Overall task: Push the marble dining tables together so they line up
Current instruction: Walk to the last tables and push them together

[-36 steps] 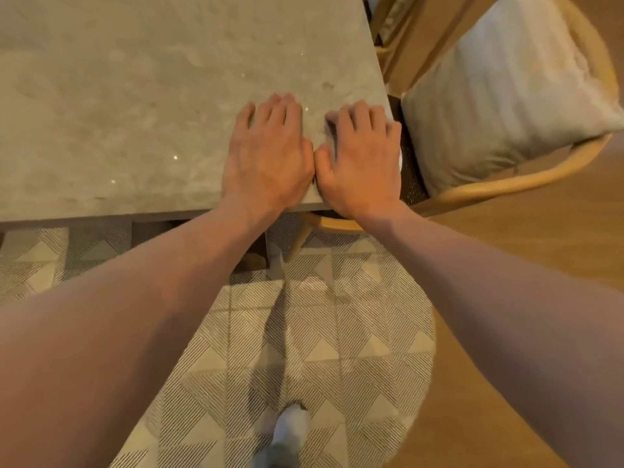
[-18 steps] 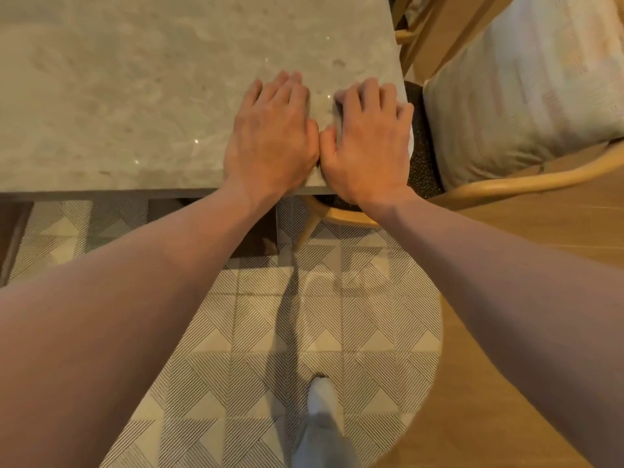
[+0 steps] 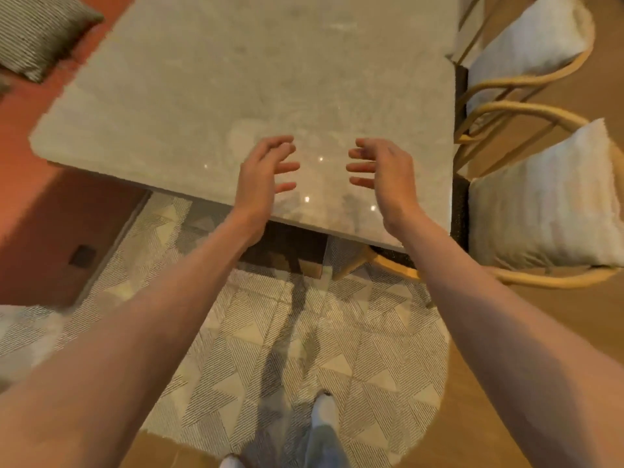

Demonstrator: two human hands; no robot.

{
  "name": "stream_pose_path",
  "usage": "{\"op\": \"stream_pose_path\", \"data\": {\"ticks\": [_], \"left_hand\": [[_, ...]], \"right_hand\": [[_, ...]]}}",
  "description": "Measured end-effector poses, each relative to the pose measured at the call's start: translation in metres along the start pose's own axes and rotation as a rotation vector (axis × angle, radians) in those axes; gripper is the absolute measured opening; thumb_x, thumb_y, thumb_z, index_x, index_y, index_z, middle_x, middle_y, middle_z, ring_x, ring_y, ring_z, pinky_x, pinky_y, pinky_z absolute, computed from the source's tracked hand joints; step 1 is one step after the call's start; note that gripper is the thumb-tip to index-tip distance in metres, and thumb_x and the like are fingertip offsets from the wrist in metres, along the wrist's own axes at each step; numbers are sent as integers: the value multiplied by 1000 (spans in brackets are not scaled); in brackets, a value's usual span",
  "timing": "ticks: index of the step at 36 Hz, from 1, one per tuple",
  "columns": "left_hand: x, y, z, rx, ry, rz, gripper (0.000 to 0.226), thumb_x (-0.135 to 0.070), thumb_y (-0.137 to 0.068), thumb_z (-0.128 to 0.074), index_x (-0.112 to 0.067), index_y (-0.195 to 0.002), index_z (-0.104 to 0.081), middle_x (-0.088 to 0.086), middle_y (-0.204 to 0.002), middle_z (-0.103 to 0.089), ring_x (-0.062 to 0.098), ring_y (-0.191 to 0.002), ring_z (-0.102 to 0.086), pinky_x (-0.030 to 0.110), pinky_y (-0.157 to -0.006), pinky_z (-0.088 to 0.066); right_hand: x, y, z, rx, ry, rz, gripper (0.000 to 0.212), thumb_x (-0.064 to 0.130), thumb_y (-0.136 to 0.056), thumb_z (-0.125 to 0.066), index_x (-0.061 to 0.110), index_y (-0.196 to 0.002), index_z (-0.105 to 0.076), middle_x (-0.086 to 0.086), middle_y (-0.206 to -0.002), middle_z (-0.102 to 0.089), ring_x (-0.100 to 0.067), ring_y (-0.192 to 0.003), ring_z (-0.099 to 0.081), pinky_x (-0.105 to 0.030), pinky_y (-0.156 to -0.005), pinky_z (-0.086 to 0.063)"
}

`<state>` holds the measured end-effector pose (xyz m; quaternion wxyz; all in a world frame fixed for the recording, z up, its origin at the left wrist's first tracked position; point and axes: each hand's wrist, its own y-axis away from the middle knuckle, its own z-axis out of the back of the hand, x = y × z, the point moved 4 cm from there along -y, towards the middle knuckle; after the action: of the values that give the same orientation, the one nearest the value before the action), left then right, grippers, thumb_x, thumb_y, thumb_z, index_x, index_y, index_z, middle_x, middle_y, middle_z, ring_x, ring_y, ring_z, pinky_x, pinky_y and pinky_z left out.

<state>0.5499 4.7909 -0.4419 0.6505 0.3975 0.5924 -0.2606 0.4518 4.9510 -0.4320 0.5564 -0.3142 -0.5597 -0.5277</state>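
Over marble table (image 3: 270, 62), left hand (image 3: 260, 173), right hand (image 3: 388, 173) loosely spread, contact unclear

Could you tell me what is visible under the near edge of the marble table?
Under the marble table, a patterned rug and a dark base show; the tabletop hides everything farther back.

Floor: wood boards (image 3: 557, 332), partly covered by geometric-patterned rug (image 3: 304, 349). Two curved wooden chairs w/ pale cushions (image 3: 540, 204) seen at right. Reddish-brown surface (image 3: 33, 214) at left, striped pillow (image 3: 37, 32) top left. Warm lighting noted.
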Motion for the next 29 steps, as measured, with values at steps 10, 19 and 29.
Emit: {"op": "stream_pose_path", "data": {"ticks": [10,19,29], "left_hand": [[-125,30,236,-213,276,-239,26,-21,-98,-46,-8,-110,-65,12,-107,-69,27,-98,-67,44,-83,-58],[-189,6,393,-181,249,-303,21,-22,-89,-53,-16,-99,-71,10,-103,-73,25,-95,-69,42,-80,-56],[-241,-64,455,-106,210,-325,21,-18,-86,-53,-13,-97,-70,8,-102,-72,21,-92,-67,41,-82,-57]], "right_hand": [[148,89,-172,104,-146,181,26,21,-104,-47,10,-105,-70,-14,-111,-73,-33,-105,-70,-48,-92,-56],[216,113,-300,1,-206,254,31,20,-104,-44,4,-114,-69,-16,-115,-72,-32,-107,-69,-49,-95,-55],[255,87,-393,-88,-260,267,30,18,-104,-42,8,-108,-69,-16,-114,-71,-32,-106,-69,-50,-95,-55]]}}
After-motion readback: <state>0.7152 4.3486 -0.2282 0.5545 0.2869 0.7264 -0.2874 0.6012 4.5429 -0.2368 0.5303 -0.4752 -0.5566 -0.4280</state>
